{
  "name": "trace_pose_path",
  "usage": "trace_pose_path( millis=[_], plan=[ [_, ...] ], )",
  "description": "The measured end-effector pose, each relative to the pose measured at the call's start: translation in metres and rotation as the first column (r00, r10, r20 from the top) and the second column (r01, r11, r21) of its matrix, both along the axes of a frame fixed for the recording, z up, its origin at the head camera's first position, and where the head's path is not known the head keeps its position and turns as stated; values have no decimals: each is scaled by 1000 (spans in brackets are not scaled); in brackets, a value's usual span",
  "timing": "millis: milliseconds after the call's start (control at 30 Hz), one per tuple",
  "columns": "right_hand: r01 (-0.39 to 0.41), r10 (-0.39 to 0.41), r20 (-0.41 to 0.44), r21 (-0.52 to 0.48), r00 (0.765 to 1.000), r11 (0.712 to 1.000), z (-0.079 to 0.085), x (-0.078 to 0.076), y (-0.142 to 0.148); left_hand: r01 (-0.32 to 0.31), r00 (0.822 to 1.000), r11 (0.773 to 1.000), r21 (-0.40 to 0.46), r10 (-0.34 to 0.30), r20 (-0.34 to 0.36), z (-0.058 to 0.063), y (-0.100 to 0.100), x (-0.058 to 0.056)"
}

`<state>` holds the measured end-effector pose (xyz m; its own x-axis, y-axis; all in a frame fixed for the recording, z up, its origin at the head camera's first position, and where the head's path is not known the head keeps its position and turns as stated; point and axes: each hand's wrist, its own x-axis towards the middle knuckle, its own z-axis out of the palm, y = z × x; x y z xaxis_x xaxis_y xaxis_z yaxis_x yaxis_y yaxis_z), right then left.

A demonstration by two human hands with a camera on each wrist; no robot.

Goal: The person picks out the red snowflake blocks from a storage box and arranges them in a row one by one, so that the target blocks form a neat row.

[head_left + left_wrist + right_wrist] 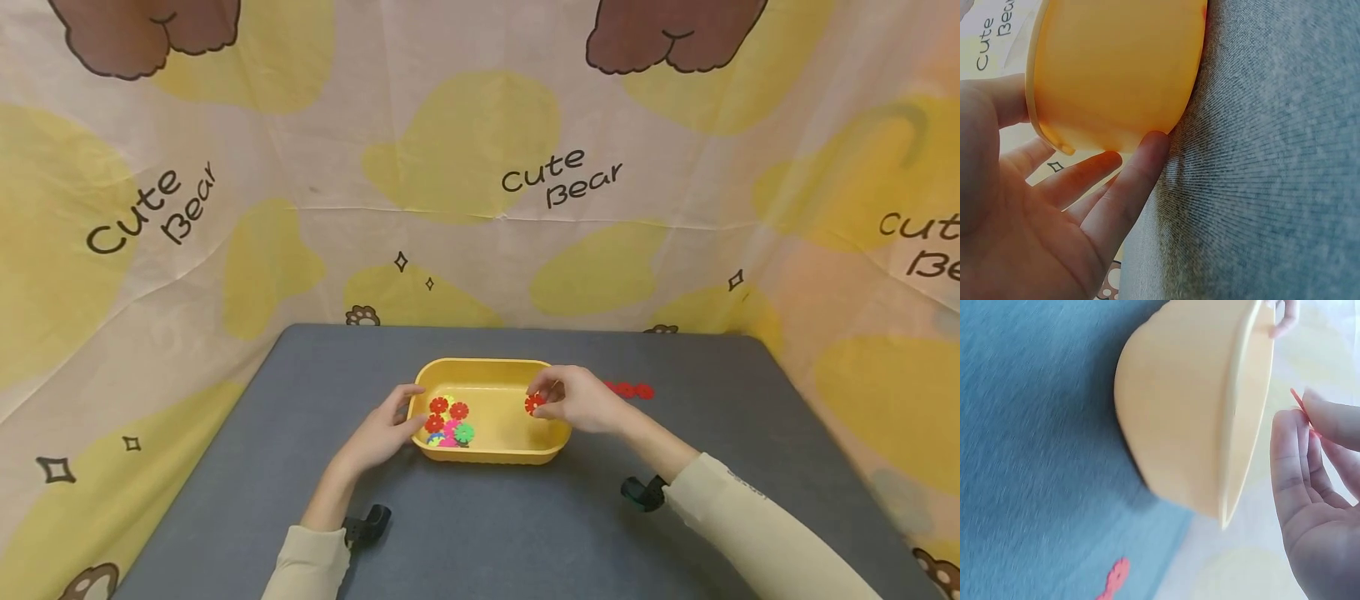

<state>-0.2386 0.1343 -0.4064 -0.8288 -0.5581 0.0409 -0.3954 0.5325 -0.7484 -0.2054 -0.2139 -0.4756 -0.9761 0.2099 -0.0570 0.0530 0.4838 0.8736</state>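
A yellow tray (491, 457) holds several notched plastic discs at its left end: red discs (459, 410), a green disc (464, 433), and pink, yellow and blue pieces. My left hand (382, 433) grips the tray's left end, one digit over the rim and other fingers (1141, 169) against the outer wall. Above the tray's right end, my right hand (581, 400) pinches a red snowflake-shaped disc (533, 405) between thumb and fingertips. In the right wrist view, that red disc (1298, 400) appears edge-on, close to the tray's rim (1235, 412).
To the right of the tray, behind my right hand, a row of red discs (637, 391) lies on the grey-blue table (517, 525). A printed cloth (465, 167) hangs behind the table and on both sides. Dark wrist cameras (367, 525) are strapped at both sleeves.
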Motion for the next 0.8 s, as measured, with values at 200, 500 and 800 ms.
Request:
trace_pose_path(
  millis=[200, 500, 800],
  plan=[
    [54, -55, -6, -9, 998, 998, 1, -4, 25, 3, 1000, 1000, 0, -3, -2, 1, 0, 0],
    [141, -137, 47, -76, 989, 987, -5, -9, 60, 7, 1000, 1000, 9, -7, -2, 0, 0, 0],
    [247, -247, 11, -69, 969, 967, -10, -18, 99, -6, 1000, 1000, -11, 7, 7, -2, -1, -2]
  ],
)
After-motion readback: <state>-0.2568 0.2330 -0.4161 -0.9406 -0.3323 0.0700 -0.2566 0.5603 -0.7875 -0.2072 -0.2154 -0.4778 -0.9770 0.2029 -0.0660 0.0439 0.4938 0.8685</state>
